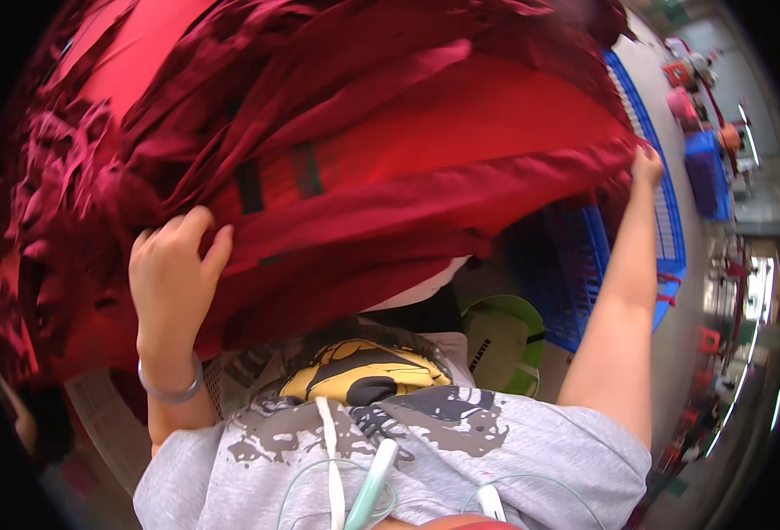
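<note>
A long dark red fabric strip (425, 190) stretches in front of me, running from lower left to upper right. At its right end, my right hand (646, 166) is closed on the edge, with the arm reaching far out. My left hand (176, 269) is at the left end, its fingers bent over the dark red fabric and their tips partly hidden; the thumb stands a little apart. Beneath the strip lies a brighter red surface (531, 110) with dark stripes. Bunched dark red fabric pieces (81, 168) heap up at the left and far side.
A blue plastic basket (575, 256) stands at the right below the fabric, partly covered. Near my lap is a green-rimmed container (521, 331). Farther right, a blue crate (706, 172) and red stools (708, 339) stand across the floor. A person's arm (21, 415) shows at lower left.
</note>
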Tool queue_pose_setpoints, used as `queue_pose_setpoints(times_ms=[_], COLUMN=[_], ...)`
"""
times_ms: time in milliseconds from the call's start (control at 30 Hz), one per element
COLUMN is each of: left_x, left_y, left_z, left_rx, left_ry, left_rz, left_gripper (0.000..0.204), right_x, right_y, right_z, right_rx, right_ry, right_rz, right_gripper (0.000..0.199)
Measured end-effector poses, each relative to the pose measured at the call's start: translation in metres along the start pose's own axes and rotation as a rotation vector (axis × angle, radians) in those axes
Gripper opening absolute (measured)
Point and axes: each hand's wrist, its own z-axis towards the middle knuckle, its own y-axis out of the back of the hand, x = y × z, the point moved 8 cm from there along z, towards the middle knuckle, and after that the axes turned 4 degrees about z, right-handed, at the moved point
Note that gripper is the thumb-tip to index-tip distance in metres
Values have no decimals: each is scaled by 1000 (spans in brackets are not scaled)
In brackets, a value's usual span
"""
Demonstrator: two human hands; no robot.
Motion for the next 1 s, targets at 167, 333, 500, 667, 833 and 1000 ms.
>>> queue_pose_setpoints(times_ms=[167, 333, 500, 667, 833, 1000], left_x=[-5, -5, -33, -65, -57, -60], left_y=[4, 3, 20, 5, -16, -19], left_z=[-11, -10, -18, -34, -40, -42], left_rx=[-24, 34, -225, -61, 16, -58], left_ry=[37, 49, -76, -209, -204, -173], left_rz=[1, -62, -85, -247, -139, -144], left_gripper=[17, 13, 21, 44, 56, 55], right_x=[120, 164, 186, 329, 431, 492], right_y=[36, 19, 33, 45, 66, 72], right_z=[-59, -111, -113, -203, -330, -413], right_rx=[-37, 388, 237, 543, 1026, 877], right_ry=[-6, 7, 167, 184, 182, 582], right_rz=[-318, -334, -312, 57, 675, 523], right_gripper=[33, 35, 35, 44, 48, 43])
